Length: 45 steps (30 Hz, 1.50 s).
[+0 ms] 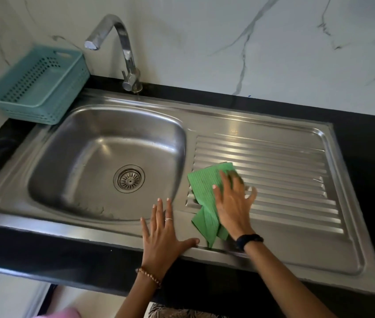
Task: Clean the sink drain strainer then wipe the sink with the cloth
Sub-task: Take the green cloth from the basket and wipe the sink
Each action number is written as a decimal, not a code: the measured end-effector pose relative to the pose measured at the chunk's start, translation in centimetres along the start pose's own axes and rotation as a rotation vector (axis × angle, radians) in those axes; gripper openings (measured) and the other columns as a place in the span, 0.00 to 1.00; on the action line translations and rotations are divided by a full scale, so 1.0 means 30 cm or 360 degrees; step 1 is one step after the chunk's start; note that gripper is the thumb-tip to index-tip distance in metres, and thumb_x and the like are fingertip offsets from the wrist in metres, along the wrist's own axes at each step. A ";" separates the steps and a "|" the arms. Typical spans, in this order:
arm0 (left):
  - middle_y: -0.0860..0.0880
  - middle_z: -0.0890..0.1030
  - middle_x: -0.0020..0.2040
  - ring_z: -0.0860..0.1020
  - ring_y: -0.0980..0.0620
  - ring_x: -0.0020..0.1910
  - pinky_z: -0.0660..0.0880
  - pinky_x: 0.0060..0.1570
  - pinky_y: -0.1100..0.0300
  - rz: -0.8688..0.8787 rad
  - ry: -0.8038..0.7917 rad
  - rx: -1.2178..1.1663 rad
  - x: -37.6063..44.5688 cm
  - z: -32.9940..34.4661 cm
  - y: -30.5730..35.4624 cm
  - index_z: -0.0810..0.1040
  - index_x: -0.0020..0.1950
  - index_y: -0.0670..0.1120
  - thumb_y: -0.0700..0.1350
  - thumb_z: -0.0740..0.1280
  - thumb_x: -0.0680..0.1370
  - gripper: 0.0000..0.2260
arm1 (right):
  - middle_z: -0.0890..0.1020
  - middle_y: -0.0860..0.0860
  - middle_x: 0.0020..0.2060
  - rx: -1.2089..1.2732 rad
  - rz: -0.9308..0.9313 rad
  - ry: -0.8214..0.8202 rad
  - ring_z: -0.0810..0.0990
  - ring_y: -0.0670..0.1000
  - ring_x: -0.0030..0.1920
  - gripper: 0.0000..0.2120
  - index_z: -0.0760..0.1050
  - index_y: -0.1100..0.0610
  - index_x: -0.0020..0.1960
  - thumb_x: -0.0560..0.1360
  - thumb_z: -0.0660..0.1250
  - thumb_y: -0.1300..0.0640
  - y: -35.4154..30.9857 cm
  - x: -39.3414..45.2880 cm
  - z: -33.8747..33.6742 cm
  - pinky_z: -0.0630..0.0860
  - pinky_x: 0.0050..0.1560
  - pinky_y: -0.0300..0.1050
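Currently we are in the wiping step: our right hand (232,200) presses flat, fingers spread, on the green cloth (207,198), which lies on the ribbed drainboard (285,180) just right of the basin (104,157). That hand does not clench the cloth; it pins it under the palm. Our left hand (163,235) is released, resting open and empty on the front rim of the sink (67,228).

Strainer (129,179) sits seated in the drain at the basin floor and looks free of debris, so we judge the first step done. A dull smear shows along the basin's near wall.

Cloth: ribbed, thin, partly folded, one corner trailing toward the counter (44,253) edge.

Next move, as we judge it: sweep along the ribs, then carry the cloth into the basin.
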<state>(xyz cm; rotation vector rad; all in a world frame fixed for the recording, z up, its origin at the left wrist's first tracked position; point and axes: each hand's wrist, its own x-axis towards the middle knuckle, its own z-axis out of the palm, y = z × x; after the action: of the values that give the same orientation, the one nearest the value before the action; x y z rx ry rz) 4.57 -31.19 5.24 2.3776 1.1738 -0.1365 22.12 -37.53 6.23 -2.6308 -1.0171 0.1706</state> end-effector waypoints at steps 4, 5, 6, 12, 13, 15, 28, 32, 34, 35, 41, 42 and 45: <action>0.46 0.38 0.77 0.40 0.48 0.76 0.38 0.71 0.42 0.0031 -0.0072 0.0031 0.035 -0.006 -0.014 0.25 0.68 0.52 0.75 0.61 0.61 0.56 | 0.59 0.53 0.75 -0.0171 0.0270 0.0084 0.52 0.54 0.76 0.25 0.56 0.54 0.75 0.80 0.51 0.47 0.087 0.052 -0.062 0.38 0.70 0.66; 0.46 0.39 0.77 0.41 0.48 0.76 0.39 0.72 0.42 0.0037 -0.0106 0.0043 0.043 -0.007 -0.017 0.27 0.69 0.51 0.75 0.60 0.60 0.56 | 0.54 0.54 0.76 -0.0212 0.0215 0.0060 0.47 0.53 0.77 0.26 0.53 0.56 0.75 0.81 0.50 0.48 0.086 0.055 -0.061 0.33 0.70 0.65; 0.46 0.41 0.77 0.42 0.48 0.77 0.39 0.72 0.41 0.0047 -0.0141 0.0059 0.049 -0.009 -0.020 0.29 0.72 0.50 0.76 0.60 0.60 0.57 | 0.50 0.54 0.77 -0.0254 0.0119 0.0033 0.42 0.53 0.77 0.26 0.51 0.58 0.76 0.81 0.49 0.48 0.075 0.053 -0.054 0.29 0.69 0.62; 0.48 0.44 0.78 0.45 0.50 0.77 0.39 0.71 0.40 0.0074 -0.0215 0.0101 0.057 -0.009 -0.025 0.35 0.75 0.48 0.77 0.57 0.60 0.57 | 0.47 0.57 0.77 0.0130 -0.0059 -0.0171 0.42 0.53 0.77 0.26 0.49 0.62 0.75 0.79 0.52 0.65 -0.018 0.018 0.000 0.43 0.77 0.52; 0.48 0.44 0.78 0.45 0.50 0.77 0.39 0.71 0.40 0.0079 -0.0228 0.0099 0.057 -0.010 -0.026 0.35 0.75 0.48 0.77 0.58 0.60 0.56 | 0.51 0.57 0.77 0.0288 -0.0025 -0.0145 0.46 0.53 0.77 0.27 0.52 0.61 0.75 0.77 0.54 0.68 -0.021 0.004 -0.007 0.49 0.77 0.52; 0.48 0.44 0.78 0.45 0.50 0.77 0.39 0.72 0.40 0.0085 -0.0241 0.0095 0.057 -0.012 -0.027 0.35 0.75 0.47 0.76 0.58 0.61 0.56 | 0.63 0.57 0.73 0.0413 0.0014 -0.0009 0.60 0.55 0.73 0.28 0.61 0.60 0.73 0.74 0.57 0.72 -0.017 -0.029 -0.023 0.66 0.71 0.52; 0.48 0.50 0.78 0.51 0.50 0.76 0.44 0.72 0.39 0.0107 -0.0126 0.0079 0.059 -0.006 -0.031 0.40 0.76 0.47 0.78 0.57 0.58 0.57 | 0.80 0.54 0.44 -0.0195 0.0067 -0.0138 0.78 0.54 0.45 0.12 0.75 0.58 0.48 0.76 0.62 0.49 -0.155 -0.059 -0.041 0.74 0.51 0.50; 0.49 0.51 0.78 0.52 0.51 0.76 0.44 0.72 0.39 0.0095 -0.0121 0.0075 0.053 -0.012 -0.027 0.42 0.76 0.47 0.78 0.58 0.58 0.57 | 0.82 0.52 0.37 0.1010 0.0262 -0.0145 0.80 0.51 0.39 0.08 0.79 0.58 0.43 0.75 0.65 0.54 -0.186 0.007 -0.111 0.73 0.43 0.44; 0.48 0.50 0.78 0.52 0.50 0.76 0.43 0.72 0.39 0.0099 -0.0141 0.0075 0.052 -0.016 -0.026 0.44 0.76 0.46 0.78 0.58 0.59 0.56 | 0.83 0.51 0.44 0.1424 0.0268 -0.0082 0.81 0.50 0.47 0.09 0.80 0.57 0.50 0.78 0.62 0.55 -0.196 0.027 -0.122 0.72 0.48 0.38; 0.48 0.51 0.77 0.52 0.50 0.76 0.43 0.72 0.39 0.0103 -0.0138 0.0069 0.053 -0.017 -0.026 0.45 0.76 0.47 0.77 0.58 0.59 0.56 | 0.82 0.52 0.51 0.1426 0.0282 -0.0046 0.79 0.51 0.55 0.12 0.78 0.58 0.56 0.79 0.60 0.54 -0.197 0.037 -0.105 0.71 0.54 0.39; 0.47 0.54 0.77 0.54 0.49 0.75 0.45 0.72 0.39 0.0116 -0.0096 0.0105 0.053 -0.017 -0.023 0.48 0.75 0.47 0.77 0.59 0.58 0.55 | 0.40 0.61 0.76 0.0508 0.0478 -0.0170 0.37 0.60 0.76 0.35 0.39 0.51 0.76 0.78 0.52 0.39 -0.210 0.023 0.067 0.33 0.72 0.56; 0.47 0.54 0.77 0.54 0.49 0.75 0.45 0.72 0.39 0.0114 -0.0091 0.0103 0.054 -0.016 -0.023 0.48 0.75 0.47 0.77 0.59 0.58 0.55 | 0.39 0.62 0.75 0.0365 0.0441 -0.0141 0.37 0.61 0.75 0.36 0.38 0.49 0.76 0.77 0.51 0.36 -0.205 0.018 0.085 0.31 0.71 0.59; 0.47 0.53 0.77 0.53 0.49 0.76 0.44 0.72 0.39 0.0111 -0.0111 0.0112 0.054 -0.012 -0.028 0.46 0.76 0.46 0.77 0.58 0.59 0.55 | 0.40 0.62 0.75 0.0073 0.0379 -0.0145 0.37 0.64 0.75 0.38 0.37 0.45 0.75 0.74 0.49 0.31 -0.155 0.003 0.099 0.31 0.69 0.65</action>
<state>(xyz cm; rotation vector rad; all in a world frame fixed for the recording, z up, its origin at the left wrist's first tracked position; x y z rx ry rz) 4.90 -29.41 4.75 2.4506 1.0693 -0.2390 18.58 -33.50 4.96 -2.7166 -0.7140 0.3664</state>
